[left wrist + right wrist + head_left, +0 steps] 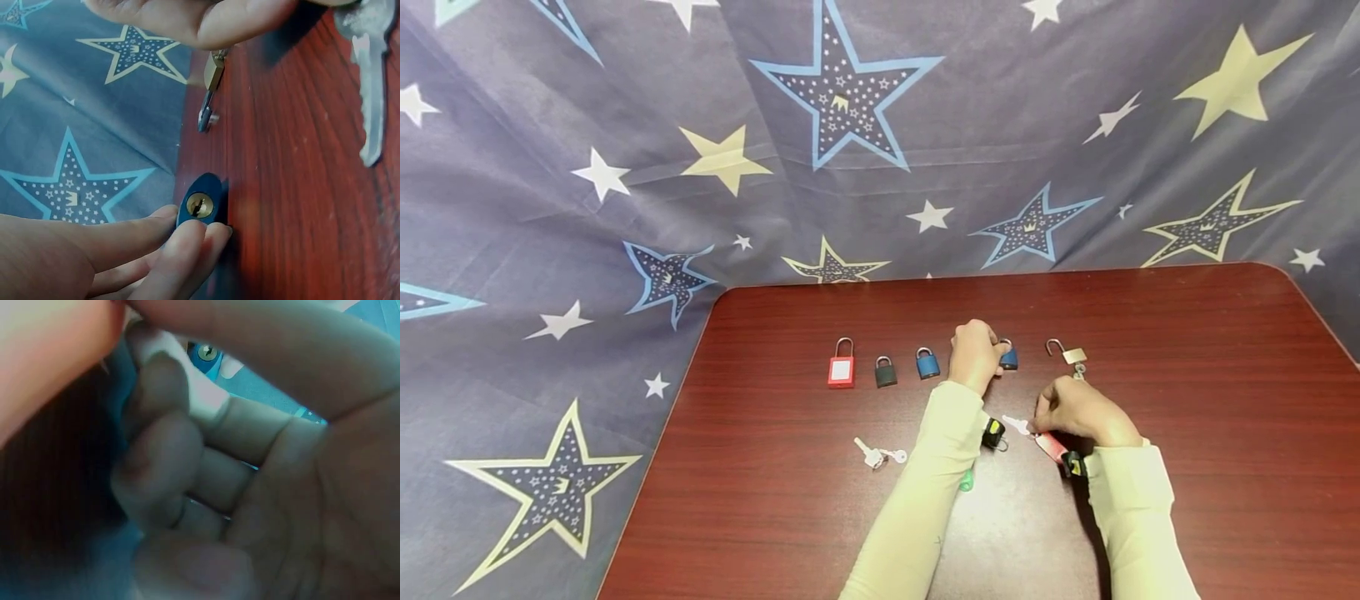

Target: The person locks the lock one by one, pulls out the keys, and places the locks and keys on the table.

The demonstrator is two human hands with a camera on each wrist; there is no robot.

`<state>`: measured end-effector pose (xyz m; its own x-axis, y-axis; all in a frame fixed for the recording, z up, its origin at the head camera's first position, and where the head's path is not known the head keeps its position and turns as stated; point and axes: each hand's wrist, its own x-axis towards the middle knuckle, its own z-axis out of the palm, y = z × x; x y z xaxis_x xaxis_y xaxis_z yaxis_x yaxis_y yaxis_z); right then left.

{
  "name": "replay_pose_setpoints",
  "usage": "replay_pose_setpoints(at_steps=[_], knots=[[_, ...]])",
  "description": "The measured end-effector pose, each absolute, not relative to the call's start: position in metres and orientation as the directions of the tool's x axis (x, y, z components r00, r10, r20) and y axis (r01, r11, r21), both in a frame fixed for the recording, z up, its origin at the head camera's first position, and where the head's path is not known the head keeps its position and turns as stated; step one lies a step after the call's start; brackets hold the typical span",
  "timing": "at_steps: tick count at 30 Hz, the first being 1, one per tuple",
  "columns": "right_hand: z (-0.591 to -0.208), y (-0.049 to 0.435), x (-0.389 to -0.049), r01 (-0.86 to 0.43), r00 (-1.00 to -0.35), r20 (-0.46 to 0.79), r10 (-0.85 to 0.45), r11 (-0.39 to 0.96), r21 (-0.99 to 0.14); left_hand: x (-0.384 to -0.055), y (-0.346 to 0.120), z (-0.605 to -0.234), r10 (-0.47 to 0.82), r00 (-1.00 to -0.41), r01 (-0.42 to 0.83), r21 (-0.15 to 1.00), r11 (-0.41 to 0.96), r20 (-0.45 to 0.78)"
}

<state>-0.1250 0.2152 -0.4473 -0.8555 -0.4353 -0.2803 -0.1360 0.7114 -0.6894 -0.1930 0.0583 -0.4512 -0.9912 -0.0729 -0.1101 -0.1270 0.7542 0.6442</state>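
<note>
My left hand grips a blue padlock on the table by its sides. In the left wrist view this padlock shows its brass keyhole between fingertips and thumb. To the right and nearer the front, my right hand pinches a silver key with a red tag hanging from it. The key points toward the left hand's side and is apart from the padlock. The right wrist view is mostly curled fingers, with the blue padlock behind them.
Left of my hands stand a red padlock, a black padlock and another blue padlock. An unlocked brass padlock with keys lies to the right. Loose keys and a green tag lie nearer the front.
</note>
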Motion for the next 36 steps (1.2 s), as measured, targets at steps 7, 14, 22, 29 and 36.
replay_pose_setpoints(at_steps=[7,14,22,29,36], knots=[[-0.443,0.221,-0.125,-0.139,-0.864,-0.251,-0.436,0.687,-0.713,-0.194,0.059,-0.450,-0.045,-0.991,-0.115,0.608,0.786,-0.130],[-0.435,0.232,-0.125,-0.146,-0.911,-0.182,-0.371,0.702,-0.697,-0.192,0.057,-0.449,-0.049,-0.986,-0.141,0.636,0.759,-0.160],[-0.430,0.246,-0.128,-0.141,-0.981,0.002,-0.195,0.702,-0.698,-0.190,0.058,-0.437,-0.030,-0.998,-0.063,0.692,0.719,-0.059],[-0.433,0.254,-0.130,-0.066,-0.998,0.049,-0.044,0.671,-0.738,-0.185,0.069,-0.436,0.030,-0.999,0.053,0.758,0.650,0.045],[-0.446,0.260,-0.134,-0.030,-1.000,0.018,-0.025,0.706,-0.707,-0.174,0.086,-0.448,0.081,-0.997,0.049,0.810,0.585,0.002]])
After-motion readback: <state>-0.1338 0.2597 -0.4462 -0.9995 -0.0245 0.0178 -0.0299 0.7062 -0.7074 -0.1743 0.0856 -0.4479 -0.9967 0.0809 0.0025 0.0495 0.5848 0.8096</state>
